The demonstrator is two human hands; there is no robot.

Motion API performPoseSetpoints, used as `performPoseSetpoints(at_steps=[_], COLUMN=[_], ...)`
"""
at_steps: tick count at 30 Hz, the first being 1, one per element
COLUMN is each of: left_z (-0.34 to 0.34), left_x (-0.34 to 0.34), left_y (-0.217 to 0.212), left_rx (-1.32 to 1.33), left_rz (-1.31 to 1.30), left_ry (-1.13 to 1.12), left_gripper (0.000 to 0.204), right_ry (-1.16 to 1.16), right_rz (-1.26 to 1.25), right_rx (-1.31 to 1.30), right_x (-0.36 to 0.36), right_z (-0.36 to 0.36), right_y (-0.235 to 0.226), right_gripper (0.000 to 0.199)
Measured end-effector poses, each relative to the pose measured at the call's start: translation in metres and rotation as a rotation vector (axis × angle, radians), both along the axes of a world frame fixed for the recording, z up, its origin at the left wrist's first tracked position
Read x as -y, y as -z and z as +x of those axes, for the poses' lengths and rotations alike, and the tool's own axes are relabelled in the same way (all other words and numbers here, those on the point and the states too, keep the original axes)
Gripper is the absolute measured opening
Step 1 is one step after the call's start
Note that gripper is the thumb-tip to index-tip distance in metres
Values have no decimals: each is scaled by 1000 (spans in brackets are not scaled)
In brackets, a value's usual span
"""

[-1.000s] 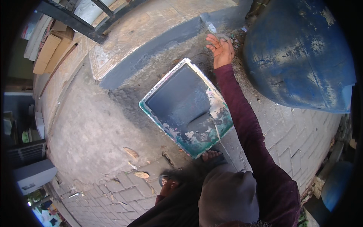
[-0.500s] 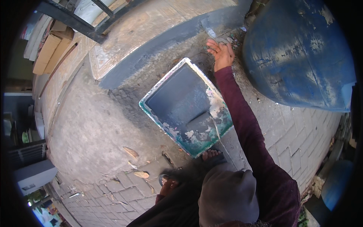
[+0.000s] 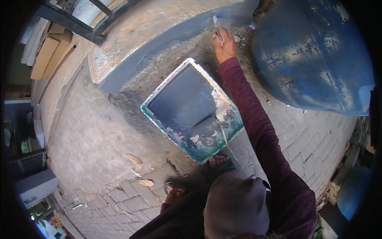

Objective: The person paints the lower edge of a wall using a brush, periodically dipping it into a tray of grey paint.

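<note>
My right hand [image 3: 225, 47] reaches far forward, fingers closed round a slim paintbrush [image 3: 217, 27]. Its pale tip is at the grey-painted face of the step [image 3: 159, 44]. Below that arm lies a rectangular paint tray [image 3: 152, 116], its white and green rim crusted with dried paint. Dark grey paint [image 3: 181, 95] covers much of its inside. Across its near end runs a thin pale rod [image 3: 224, 133], pointing back toward me. Low beside my foot is my left hand [image 3: 172, 195], partly hidden by dark clothing; its fingers do not show clearly.
A large scuffed blue barrel [image 3: 314, 59] stands close to the right of my reaching arm. Tiles [image 3: 131, 32] top the step, with a dark metal frame [image 3: 75, 24] and cardboard boxes [image 3: 49, 53] at the upper left. Dry leaves [image 3: 134, 159] lie on the ground near my feet.
My right hand has moved forward and slightly left, bringing the paintbrush higher along the step's face. The view has shifted a little; the tray and my left hand stay about where they were.
</note>
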State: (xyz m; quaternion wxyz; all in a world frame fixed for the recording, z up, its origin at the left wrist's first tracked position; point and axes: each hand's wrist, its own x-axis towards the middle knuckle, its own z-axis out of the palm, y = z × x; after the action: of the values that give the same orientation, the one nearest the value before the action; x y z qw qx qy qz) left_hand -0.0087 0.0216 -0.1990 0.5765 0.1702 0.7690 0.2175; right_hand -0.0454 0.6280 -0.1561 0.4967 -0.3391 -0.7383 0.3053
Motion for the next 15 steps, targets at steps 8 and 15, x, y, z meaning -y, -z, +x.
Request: performPoseSetpoints(at_steps=[8, 15], left_z=[-7, 0], left_x=[-6, 14], left_y=[0, 12], left_rx=[18, -27], left_rz=[66, 74], left_ry=[60, 5], left_gripper=[25, 25], right_ry=[-71, -268], right_rz=[-78, -563], right_rx=[-68, -510], right_x=[-7, 9], right_z=[17, 30], right_y=[-7, -3], right_gripper=[42, 30])
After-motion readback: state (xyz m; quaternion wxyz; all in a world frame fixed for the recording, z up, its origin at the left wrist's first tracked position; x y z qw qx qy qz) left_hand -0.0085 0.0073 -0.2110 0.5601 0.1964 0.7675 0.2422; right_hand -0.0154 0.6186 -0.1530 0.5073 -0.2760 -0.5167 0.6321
